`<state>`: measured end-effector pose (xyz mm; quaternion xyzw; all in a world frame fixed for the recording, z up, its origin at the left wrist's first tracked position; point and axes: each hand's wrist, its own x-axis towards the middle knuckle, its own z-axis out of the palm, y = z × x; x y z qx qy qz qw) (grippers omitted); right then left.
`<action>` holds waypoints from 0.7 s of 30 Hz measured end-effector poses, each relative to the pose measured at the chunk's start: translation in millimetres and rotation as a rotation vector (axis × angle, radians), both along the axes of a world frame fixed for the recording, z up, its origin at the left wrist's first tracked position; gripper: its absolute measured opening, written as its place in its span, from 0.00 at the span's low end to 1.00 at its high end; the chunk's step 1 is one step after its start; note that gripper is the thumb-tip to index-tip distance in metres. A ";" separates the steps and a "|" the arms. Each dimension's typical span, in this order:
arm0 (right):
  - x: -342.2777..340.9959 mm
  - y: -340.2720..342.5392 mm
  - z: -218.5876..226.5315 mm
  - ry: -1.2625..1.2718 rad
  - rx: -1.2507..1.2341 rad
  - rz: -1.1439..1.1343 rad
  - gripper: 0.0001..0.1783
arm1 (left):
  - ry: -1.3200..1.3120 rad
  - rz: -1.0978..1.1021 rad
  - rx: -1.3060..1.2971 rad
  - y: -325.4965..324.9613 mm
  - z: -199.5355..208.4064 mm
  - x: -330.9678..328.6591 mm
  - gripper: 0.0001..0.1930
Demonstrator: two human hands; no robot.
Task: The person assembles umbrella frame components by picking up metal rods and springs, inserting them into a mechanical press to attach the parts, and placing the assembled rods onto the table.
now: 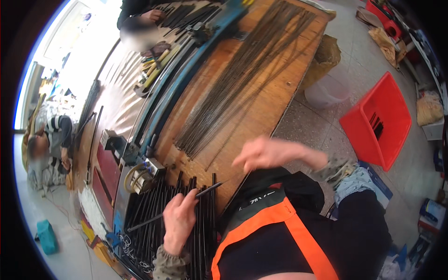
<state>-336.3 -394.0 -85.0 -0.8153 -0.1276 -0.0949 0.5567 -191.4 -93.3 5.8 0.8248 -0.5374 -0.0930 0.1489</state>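
Note:
My left hand [179, 219] is closed around a slim black tube [209, 190], which slants up to the right over the table's near edge. A faint thin line shows at the tube's upper end; I cannot make out what it is. Farther right, my right hand [266, 154] hovers with bent fingers, blurred by motion, so whether anything is in it is unclear. Beneath and beside my left hand lie many similar black tubes [203, 242]. Long thin coil springs [242, 70] are spread in a bundle across the wooden table [275, 100].
A blue metal rail [172, 95] runs along the table's left, with a small clamp-like device [142, 176] near its end. A red bin [394, 126] holding dark pieces stands on the floor at right, beside a whitish bucket [326, 91]. Two other people work at the far and left sides.

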 end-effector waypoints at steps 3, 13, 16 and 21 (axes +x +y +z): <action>-17.0 -89.7 -0.5 0.093 -0.333 -0.881 0.08 | 0.033 0.084 0.047 10.1 10.6 -1.1 0.15; -34.6 -165.8 -38.9 0.133 -0.898 -1.034 0.06 | 0.067 -0.020 0.082 -5.0 1.0 -7.1 0.15; -35.3 -167.5 -43.5 0.049 -1.050 -0.986 0.06 | 0.105 0.007 0.077 -5.3 -0.9 -6.3 0.15; -65.4 -208.5 -88.4 0.098 0.077 -1.669 0.07 | 0.051 -0.014 0.068 -8.3 -2.9 -9.6 0.15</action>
